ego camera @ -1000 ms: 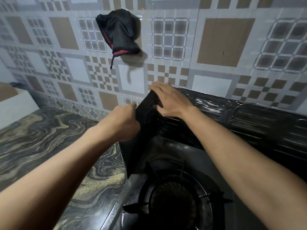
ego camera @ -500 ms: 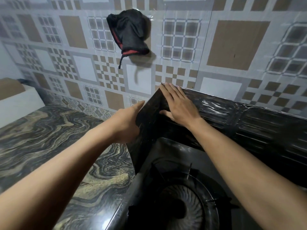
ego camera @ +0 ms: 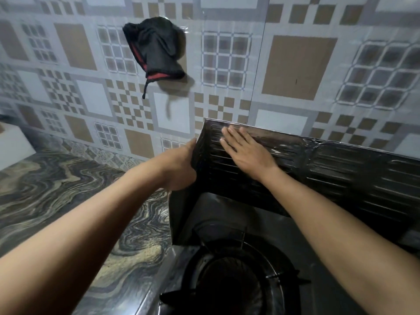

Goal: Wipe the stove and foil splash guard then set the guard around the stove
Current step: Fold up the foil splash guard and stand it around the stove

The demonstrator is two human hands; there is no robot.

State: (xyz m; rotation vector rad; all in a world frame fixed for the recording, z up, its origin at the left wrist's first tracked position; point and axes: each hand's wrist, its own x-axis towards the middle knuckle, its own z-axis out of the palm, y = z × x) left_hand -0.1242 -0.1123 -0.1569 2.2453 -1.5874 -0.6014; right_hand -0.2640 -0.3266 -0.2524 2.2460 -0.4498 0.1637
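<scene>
The dark ribbed foil splash guard (ego camera: 345, 176) stands upright behind the black stove (ego camera: 227, 214), its back panel against the tiled wall and its left panel folded forward beside the burner (ego camera: 229, 280). My left hand (ego camera: 179, 169) grips the left panel at the corner fold, from the outside. My right hand (ego camera: 245, 151) lies flat, fingers spread, pressed on the inner face of the back panel near that corner. Neither hand holds a cloth.
A black cloth with red trim (ego camera: 154, 51) hangs on the patterned tile wall above the guard. A marbled countertop (ego camera: 68, 201) stretches to the left of the stove. A white box (ego camera: 13, 144) sits at the far left edge.
The left panel has swung more upright and the corner has squared against the wall. My right hand has flattened onto the back panel; my left hand stays on the side panel.
</scene>
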